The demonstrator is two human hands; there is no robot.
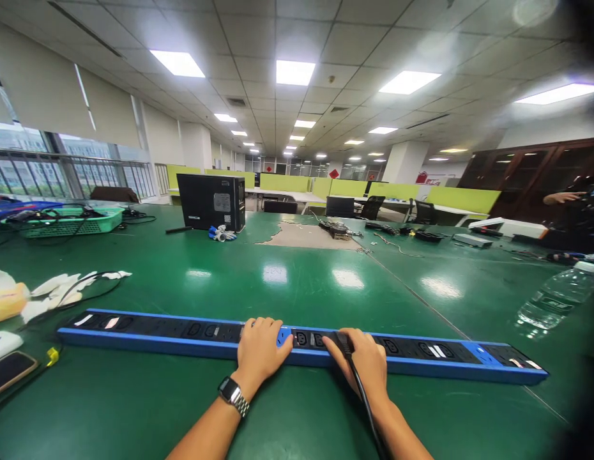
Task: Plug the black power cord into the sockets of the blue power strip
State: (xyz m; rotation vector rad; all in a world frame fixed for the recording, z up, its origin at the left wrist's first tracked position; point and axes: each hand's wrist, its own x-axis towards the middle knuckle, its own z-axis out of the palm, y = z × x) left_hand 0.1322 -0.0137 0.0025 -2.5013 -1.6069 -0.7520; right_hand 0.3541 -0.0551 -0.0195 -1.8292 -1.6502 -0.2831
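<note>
A long blue and black power strip (196, 330) with many sockets lies across the green table in front of me. My left hand (259, 348), with a watch on its wrist, grips the strip around its middle, thumb beside a blue socket. Just to the right, my right hand (366, 361) is closed around a black plug (343, 342) held against the strip's top. From it a black cable (366, 402) runs down along my right wrist. Whether the plug sits fully in a socket is hidden by my fingers.
A phone (9, 372), tissues (62, 291) and a green basket (71, 222) of cables are on the left. A black computer case (201, 201) stands at the back beside gloves (222, 234). On the right are a water bottle (555, 297) and part of another person (565, 198).
</note>
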